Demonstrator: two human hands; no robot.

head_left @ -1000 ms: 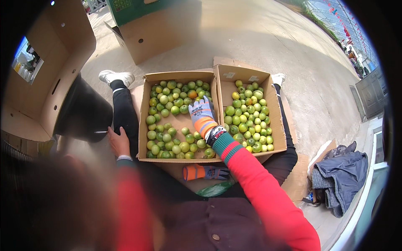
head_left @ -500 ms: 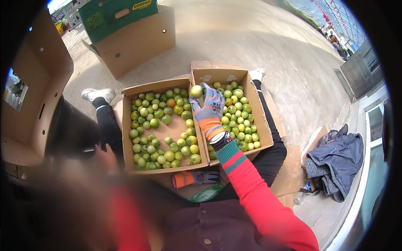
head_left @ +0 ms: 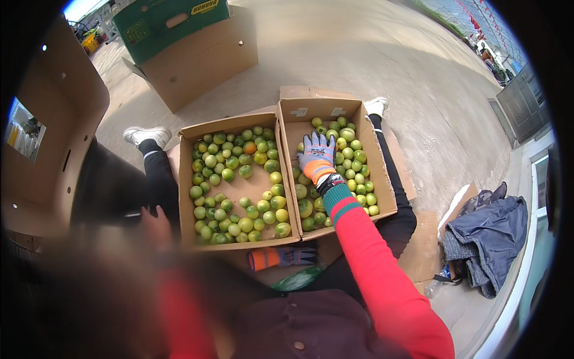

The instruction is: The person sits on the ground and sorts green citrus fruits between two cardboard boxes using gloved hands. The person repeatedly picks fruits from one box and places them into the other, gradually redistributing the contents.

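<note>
My right hand (head_left: 317,157) wears a grey and orange glove and lies over the green tomatoes (head_left: 348,134) in the right cardboard box (head_left: 379,167). Its fingers are spread and it covers part of the fruit; whether anything is under the palm is hidden. Alongside stands the left cardboard box (head_left: 256,187), its tomatoes (head_left: 228,175) mostly green with a few turning orange, around a bare patch of cardboard. My left hand (head_left: 156,227), ungloved, rests by my left leg with fingers apart and nothing seen in them, partly blurred.
A spare orange and grey glove (head_left: 281,257) and green plastic (head_left: 297,279) lie in front of the boxes. Far left stand a green carton (head_left: 170,27) and a large open box (head_left: 51,137). A dark jacket (head_left: 487,239) lies at right. My legs flank the boxes.
My right hand has moved from the divide between the boxes, where it held a pale green tomato, rightward and down onto the right box's fruit. Its fingers have spread. My left hand stays put.
</note>
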